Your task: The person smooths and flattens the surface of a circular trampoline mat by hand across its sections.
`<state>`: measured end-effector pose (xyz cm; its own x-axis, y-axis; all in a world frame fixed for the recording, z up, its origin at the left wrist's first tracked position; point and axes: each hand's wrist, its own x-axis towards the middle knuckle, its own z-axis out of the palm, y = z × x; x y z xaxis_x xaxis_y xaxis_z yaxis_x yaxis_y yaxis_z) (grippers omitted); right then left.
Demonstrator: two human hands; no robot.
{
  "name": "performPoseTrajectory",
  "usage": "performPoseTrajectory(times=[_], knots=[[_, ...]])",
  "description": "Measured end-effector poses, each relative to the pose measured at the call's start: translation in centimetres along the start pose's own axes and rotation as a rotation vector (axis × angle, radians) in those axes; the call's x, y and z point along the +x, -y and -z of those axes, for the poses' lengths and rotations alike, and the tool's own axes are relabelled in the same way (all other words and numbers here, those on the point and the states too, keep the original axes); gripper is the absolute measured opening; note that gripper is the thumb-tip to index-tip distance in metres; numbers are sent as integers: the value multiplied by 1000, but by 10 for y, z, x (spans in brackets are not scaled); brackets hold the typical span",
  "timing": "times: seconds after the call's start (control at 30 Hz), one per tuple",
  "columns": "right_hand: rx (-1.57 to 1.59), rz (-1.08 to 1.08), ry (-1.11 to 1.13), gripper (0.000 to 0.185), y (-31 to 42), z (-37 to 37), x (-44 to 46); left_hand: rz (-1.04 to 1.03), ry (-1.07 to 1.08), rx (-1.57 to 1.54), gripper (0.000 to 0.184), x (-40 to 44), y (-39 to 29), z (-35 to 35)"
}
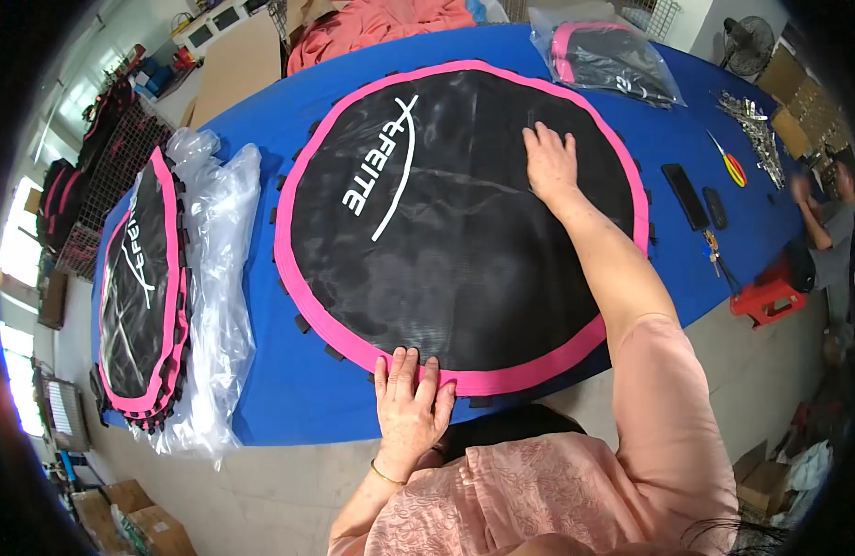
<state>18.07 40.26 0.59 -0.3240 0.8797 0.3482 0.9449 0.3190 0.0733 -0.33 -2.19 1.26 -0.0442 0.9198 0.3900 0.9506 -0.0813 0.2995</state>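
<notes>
A round black trampoline mat [446, 269] with a pink border and white lettering lies flat on the blue-covered table [279, 422]. Small black tabs stick out around its edge. My left hand [412, 398] rests on the near pink border, palm down with the fingers stretched forward. Toward the far right of the black surface, my right hand [551, 159] lies flat with its fingers spread. Neither hand grips anything.
Folded mats [142, 296] lie at the left beside clear plastic bags [219, 296]. A bagged mat [608, 60] sits at the back. On the right are a phone [684, 196], yellow-and-red-handled snips [733, 170] and metal pieces [754, 130]. A person [830, 232] is near a red stool [770, 295].
</notes>
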Motion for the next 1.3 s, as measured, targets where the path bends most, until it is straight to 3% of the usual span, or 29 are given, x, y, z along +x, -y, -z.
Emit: performPoseTrajectory(times=[0.3, 0.5, 0.63, 1.03, 1.3], knots=[[-151, -177, -29, 49, -110, -2, -54, 4, -43, -42, 41, -2, 2, -3], [-197, -237, 33, 48, -116, 5, -64, 9, -33, -74, 41, -3, 4, -3], [-153, -167, -48, 44, -91, -9, -47, 5, -26, -92, 41, -3, 5, -3], [-32, 128, -78, 48, 74, -16, 21, -1, -14, -70, 42, -4, 5, -4], [2, 241, -61, 50, 111, -8, 3, -15, -42, -21, 41, -2, 2, -4]])
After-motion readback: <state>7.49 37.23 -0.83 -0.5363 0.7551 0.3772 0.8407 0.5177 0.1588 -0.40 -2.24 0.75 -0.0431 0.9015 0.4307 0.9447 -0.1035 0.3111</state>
